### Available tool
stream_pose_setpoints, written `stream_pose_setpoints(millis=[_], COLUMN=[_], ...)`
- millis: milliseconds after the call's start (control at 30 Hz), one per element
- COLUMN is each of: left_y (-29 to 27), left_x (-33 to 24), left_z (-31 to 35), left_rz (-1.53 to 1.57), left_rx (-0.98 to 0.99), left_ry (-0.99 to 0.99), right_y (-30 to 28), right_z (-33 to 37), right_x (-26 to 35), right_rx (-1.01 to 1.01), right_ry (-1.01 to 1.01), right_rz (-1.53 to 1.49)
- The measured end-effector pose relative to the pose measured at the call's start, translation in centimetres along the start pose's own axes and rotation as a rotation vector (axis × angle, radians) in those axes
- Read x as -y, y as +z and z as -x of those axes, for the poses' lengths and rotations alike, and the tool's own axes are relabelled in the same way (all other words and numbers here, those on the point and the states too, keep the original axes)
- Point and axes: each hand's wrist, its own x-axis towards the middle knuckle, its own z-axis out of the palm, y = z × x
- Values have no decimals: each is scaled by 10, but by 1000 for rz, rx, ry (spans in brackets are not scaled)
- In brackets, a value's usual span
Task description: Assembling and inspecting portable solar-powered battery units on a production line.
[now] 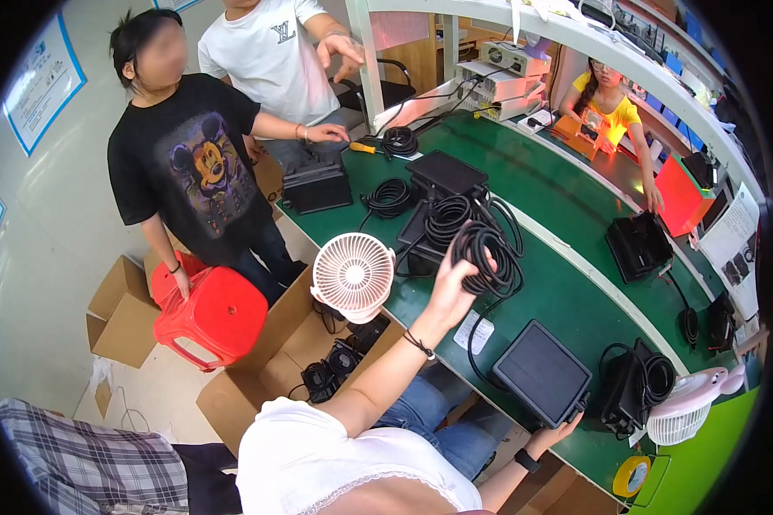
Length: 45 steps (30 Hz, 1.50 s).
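My left hand (pixel 457 287) is raised over the green bench, its fingers closed round a coil of black cable (pixel 500 279). From the coil the cable hangs down to a black, flat, rectangular panel (pixel 543 369) at the bench's front edge. My right hand (pixel 558 436) grips that panel at its near right corner, with the fingers partly hidden under it. Just behind the coil lie more black cable coils (pixel 448 215) and dark box-shaped units (pixel 421 249). A small white paper slip (pixel 474 333) rests left of the panel.
Another black unit with coiled cable (pixel 634 386) stands right of the panel, beside a fan (pixel 678 421) and yellow tape (pixel 631 475). Left are a pink fan (pixel 353 273), an open carton (pixel 275 378) and a red stool (pixel 219 316). Two people stand far left; another sits across the bench.
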Motion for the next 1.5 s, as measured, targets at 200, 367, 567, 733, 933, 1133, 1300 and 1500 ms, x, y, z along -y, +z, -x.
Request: stream_pose_setpoints(millis=[200,367,567,733,933,1133,1300,1500], left_y=[-2,-33,-51,-90,-94,-93,-95,-97], left_x=[23,34,40,70,72,69,70,66], left_z=[21,28,49,53,47,50,48,43], left_rz=[-230,-748,-1402,-1295,-1277,-1299,-1308,-1300], left_rx=[128,251,424,169,226,235,251,265], left_ry=[14,-31,263,324,195,257,234,223], right_y=[-1,9,6,5,5,11,11,14], right_z=[1,5,7,5,3,8,9,9], right_x=[-1,15,10,9,7,15,16,19], right_rx=[27,27,-25,16,8,12,-9,31], right_ry=[-7,19,18,-5,6,-15,12,13], right_rz=[-62,-78,-14,-7,-51,-25,-42,-24])
